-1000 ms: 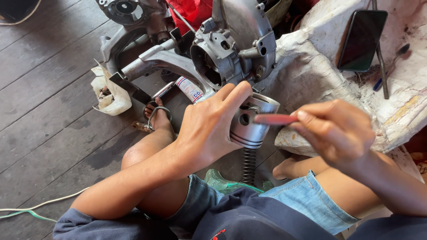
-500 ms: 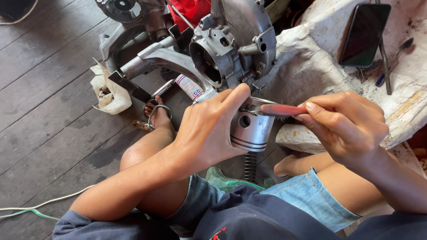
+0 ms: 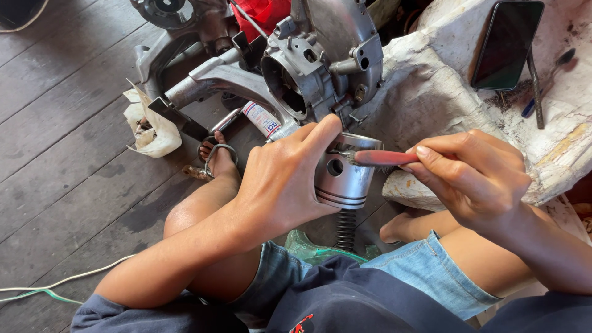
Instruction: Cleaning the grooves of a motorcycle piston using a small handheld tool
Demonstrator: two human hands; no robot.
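My left hand point(image 3: 285, 179) grips a silver metal piston point(image 3: 344, 179) from its left side, index finger over the rim. My right hand point(image 3: 475, 176) pinches a small red-handled brush point(image 3: 385, 158), whose bristle end rests on the piston's top edge. Both hands hover above my knees, just in front of a grey engine crankcase point(image 3: 320, 61) lying on the wooden floor.
A dark phone point(image 3: 507, 44) and a thin tool point(image 3: 535, 86) lie on a white sack point(image 3: 431, 92) at the right. A small tube point(image 3: 261, 118), a metal ring point(image 3: 216, 154), a torn white rag point(image 3: 151, 126) and a black coil spring point(image 3: 345, 229) sit nearby. A white and green cord point(image 3: 55, 287) crosses the floorboards.
The brush has shifted up from the piston's side to its top rim, with my right hand rising slightly. My left hand keeps the same hold.
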